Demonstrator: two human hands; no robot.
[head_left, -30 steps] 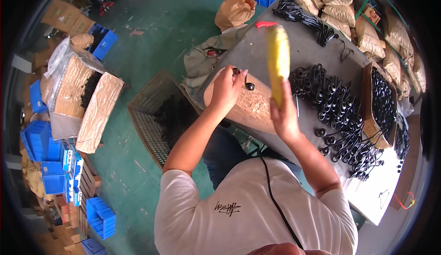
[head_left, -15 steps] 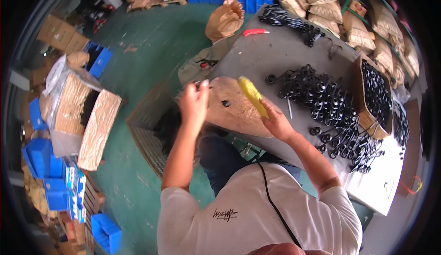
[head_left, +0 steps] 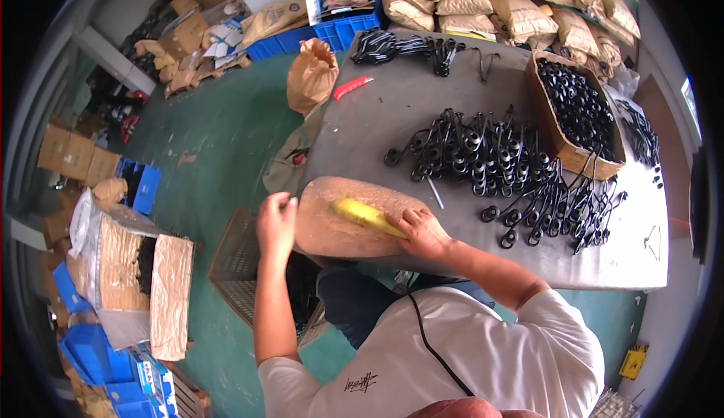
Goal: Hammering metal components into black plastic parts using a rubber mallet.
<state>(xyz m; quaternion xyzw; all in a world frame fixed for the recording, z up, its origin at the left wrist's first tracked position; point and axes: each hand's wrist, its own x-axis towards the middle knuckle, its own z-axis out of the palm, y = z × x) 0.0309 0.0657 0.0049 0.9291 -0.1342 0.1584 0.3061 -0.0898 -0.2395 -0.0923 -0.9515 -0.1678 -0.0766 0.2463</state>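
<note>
My right hand (head_left: 424, 231) is wrapped round one end of a long yellow tool (head_left: 362, 214), whose exact kind does not show. The tool slants over a worn brown oval board (head_left: 317, 229) at the table's near left corner. Just off the board's left edge is my left hand (head_left: 276, 226), its fingers curled together; whatever they may hold is hidden. To the right of the board lies a large heap of black moulded parts (head_left: 475, 154) with round ring-like ends, and a thin white stick (head_left: 436, 192) rests beside them.
A carton (head_left: 577, 163) full of small black parts stands at the grey table's (head_left: 354, 131) right. A red-handled cutter (head_left: 351, 88) and more black parts (head_left: 375, 47) lie farther back. A mesh crate (head_left: 235, 278) stands below my left hand; a brown paper bag (head_left: 311, 79) is beyond the table's left edge.
The view has shifted. The yellow tool has swung flatter and lower over the board in my right hand. The small black piece seen on the board before no longer shows there.
</note>
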